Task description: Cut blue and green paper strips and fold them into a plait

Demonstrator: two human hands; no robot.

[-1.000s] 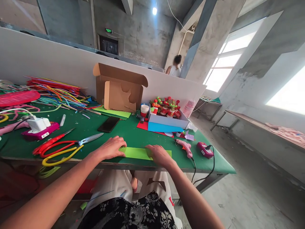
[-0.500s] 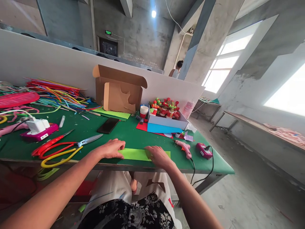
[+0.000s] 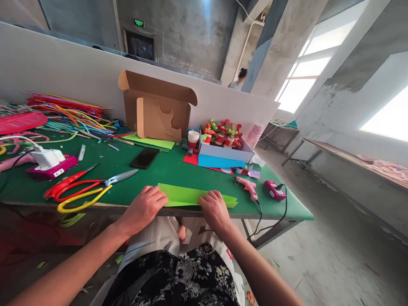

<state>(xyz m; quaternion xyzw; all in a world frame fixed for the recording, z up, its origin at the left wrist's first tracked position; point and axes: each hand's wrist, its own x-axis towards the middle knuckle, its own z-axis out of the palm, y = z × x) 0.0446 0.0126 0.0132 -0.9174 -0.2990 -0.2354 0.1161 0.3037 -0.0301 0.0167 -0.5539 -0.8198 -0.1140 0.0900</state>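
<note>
A folded strip of bright green paper (image 3: 182,195) lies at the front edge of the green table, its layers spread slightly apart at the right end. My left hand (image 3: 145,208) is closed on its left end, fingers curled over the near edge. Farther right, my right hand (image 3: 215,209) grips the same edge, with the paper's right end sticking out past it. Both thumbs are mostly hidden. Left of my left hand lie scissors (image 3: 98,189) with red and yellow handles, beside red-handled pliers (image 3: 68,182).
A phone (image 3: 145,158) lies behind the paper. A pink glue gun (image 3: 247,188) and a purple power socket (image 3: 274,190) with a cable sit at the right. Behind stand a cardboard box (image 3: 159,110), paper cups (image 3: 193,138) and a white box (image 3: 223,151) of small crafted figures.
Both hands have drawn in toward the table's front edge and curled round the paper. The strip, flat before, now shows a lifted, opened fold. The view has tilted slightly down.
</note>
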